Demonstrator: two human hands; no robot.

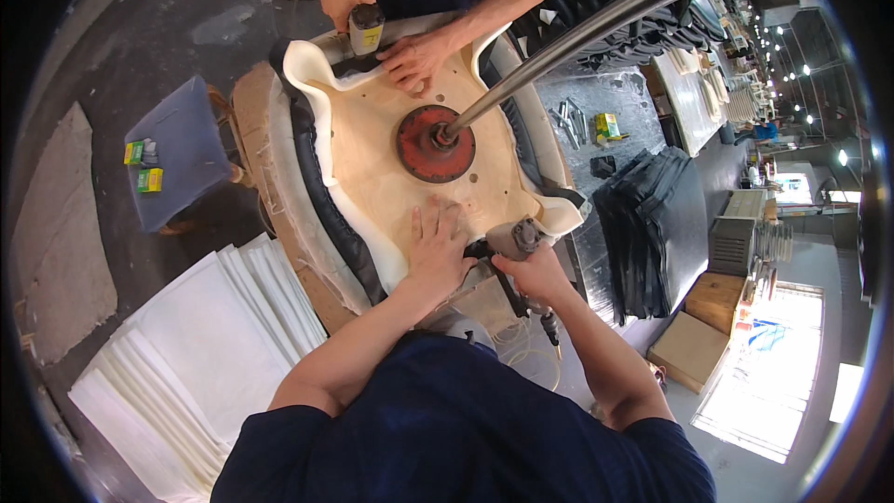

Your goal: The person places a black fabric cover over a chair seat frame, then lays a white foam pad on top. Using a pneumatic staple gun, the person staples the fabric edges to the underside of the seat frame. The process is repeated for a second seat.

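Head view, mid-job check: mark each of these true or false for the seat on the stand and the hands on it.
1. The left hand lies flat on the plywood seat base. True.
2. The right hand is empty. False: it grips a pneumatic stapler at the seat's near edge.
3. A co-worker's hands are on the far edge of the seat. True: one presses the wood, the other holds a second stapler.
4. The red round plate sits at a corner of the base. False: it is near the middle, with the metal pole rising from it.
5. White sheets are stacked to the person's left. True.
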